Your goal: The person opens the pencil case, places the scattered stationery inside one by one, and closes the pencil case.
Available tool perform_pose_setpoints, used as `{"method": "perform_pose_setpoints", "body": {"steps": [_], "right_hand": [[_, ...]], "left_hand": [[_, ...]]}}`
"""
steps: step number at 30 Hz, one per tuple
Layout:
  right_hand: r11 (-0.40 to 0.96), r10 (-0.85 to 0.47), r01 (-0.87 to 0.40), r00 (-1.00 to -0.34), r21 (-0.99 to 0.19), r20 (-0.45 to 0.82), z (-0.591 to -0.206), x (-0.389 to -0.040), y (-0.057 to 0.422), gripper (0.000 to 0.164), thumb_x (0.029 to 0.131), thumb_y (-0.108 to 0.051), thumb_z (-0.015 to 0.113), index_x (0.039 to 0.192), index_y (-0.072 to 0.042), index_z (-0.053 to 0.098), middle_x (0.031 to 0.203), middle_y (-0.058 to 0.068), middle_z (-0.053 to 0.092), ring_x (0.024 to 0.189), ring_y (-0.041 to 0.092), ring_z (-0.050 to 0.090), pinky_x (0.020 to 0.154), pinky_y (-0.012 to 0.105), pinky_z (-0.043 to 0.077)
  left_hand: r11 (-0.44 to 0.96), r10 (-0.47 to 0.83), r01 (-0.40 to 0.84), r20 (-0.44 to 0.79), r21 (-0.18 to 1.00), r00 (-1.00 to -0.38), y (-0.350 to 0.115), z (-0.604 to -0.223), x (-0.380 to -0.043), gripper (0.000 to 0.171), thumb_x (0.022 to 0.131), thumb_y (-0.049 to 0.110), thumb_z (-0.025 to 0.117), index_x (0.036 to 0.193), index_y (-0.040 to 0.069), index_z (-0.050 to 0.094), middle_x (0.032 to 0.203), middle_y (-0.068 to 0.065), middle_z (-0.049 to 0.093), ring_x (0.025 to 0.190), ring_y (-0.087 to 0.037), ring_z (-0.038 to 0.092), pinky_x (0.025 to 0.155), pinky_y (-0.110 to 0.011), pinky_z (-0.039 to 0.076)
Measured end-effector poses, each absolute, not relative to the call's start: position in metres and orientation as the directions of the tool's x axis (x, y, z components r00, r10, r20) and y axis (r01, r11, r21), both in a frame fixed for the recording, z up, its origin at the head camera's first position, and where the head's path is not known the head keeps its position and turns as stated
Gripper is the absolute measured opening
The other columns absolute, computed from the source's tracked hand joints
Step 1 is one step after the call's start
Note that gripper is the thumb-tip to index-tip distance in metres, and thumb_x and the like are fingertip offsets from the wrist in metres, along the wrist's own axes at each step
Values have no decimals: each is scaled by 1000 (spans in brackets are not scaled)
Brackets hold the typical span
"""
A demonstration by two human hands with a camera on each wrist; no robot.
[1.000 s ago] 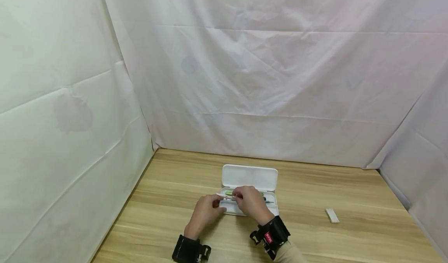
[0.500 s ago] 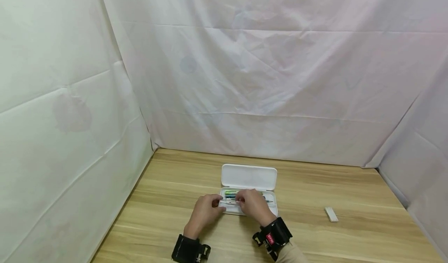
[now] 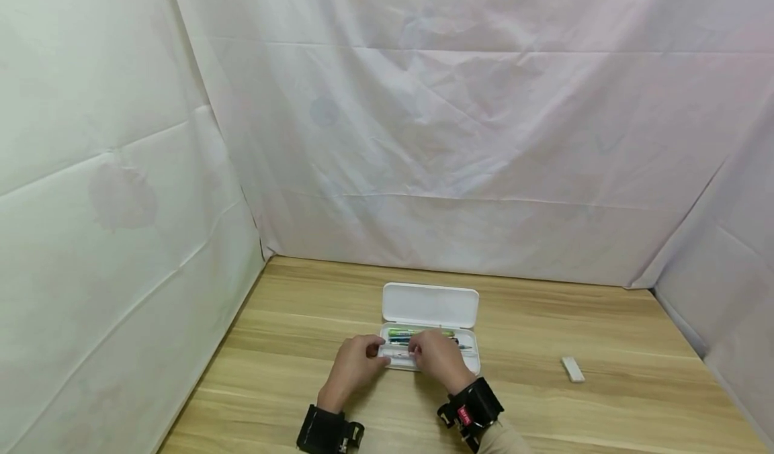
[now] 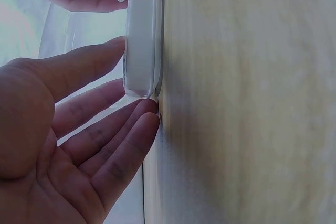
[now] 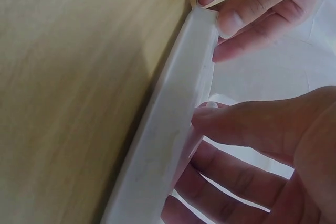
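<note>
An open white pencil case lies on the table with its lid raised at the back. My left hand grips the case's left end, thumb on the near rim and fingertips at the end wall, as the left wrist view shows. My right hand reaches over the case and pinches a white pen that lies low along the front compartment. The pen's rounded end peeks out by the thumb in the right wrist view. Behind it, a green pen and several darker pens rest in the back compartment.
A small white block, like an eraser, lies on the wooden table to the right. White cloth walls enclose the table at the back and both sides.
My right hand has brought the white pen from above the case's back compartment forward and down into the front compartment. The left hand has stayed at the case's left end.
</note>
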State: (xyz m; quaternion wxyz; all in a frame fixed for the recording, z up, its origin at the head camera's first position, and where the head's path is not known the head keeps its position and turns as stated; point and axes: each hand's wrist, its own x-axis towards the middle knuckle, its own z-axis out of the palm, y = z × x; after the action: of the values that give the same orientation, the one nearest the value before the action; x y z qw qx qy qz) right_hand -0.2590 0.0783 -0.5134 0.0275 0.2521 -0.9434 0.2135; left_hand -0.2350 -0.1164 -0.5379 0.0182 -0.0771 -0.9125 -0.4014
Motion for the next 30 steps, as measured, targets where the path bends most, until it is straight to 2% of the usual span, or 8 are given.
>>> {"method": "perform_pose_setpoints", "body": {"steps": [10, 17, 24, 30], "right_hand": [[803, -446, -465, -884, -373, 143, -520, -256, 75, 16, 74, 2, 74, 82, -12, 76, 80, 0, 71, 69, 13, 63, 55, 27, 47], [819, -407, -441, -898, -366, 170, -526, -248, 71, 18, 75, 1, 76, 84, -14, 78, 86, -1, 74, 78, 18, 68, 61, 32, 52], [811, -429, -463, -886, -358, 176, -524, -245, 62, 13, 77, -4, 77, 84, -14, 80, 88, -1, 75, 81, 18, 69, 65, 33, 54], [803, -452, -474, -879, -362, 148, -520, -242, 58, 13, 78, -3, 75, 86, -12, 80, 89, 1, 75, 83, 19, 70, 67, 33, 55]], "left_hand": [[651, 134, 146, 77, 745, -988, -117, -537, -235, 35, 79, 12, 82, 110, 0, 72, 93, -7, 72, 85, -19, 65, 72, -34, 53], [653, 128, 129, 59, 746, -990, -120, -538, -234, 34, 79, 13, 82, 110, 1, 72, 93, -7, 71, 85, -18, 65, 73, -34, 54], [663, 124, 154, 96, 732, -988, -131, -538, -230, 34, 79, 13, 82, 109, 1, 73, 86, -5, 69, 78, -13, 59, 67, -29, 49], [674, 104, 119, 66, 729, -992, -135, -537, -226, 33, 80, 13, 82, 110, 2, 73, 90, -5, 71, 81, -14, 63, 71, -32, 52]]}}
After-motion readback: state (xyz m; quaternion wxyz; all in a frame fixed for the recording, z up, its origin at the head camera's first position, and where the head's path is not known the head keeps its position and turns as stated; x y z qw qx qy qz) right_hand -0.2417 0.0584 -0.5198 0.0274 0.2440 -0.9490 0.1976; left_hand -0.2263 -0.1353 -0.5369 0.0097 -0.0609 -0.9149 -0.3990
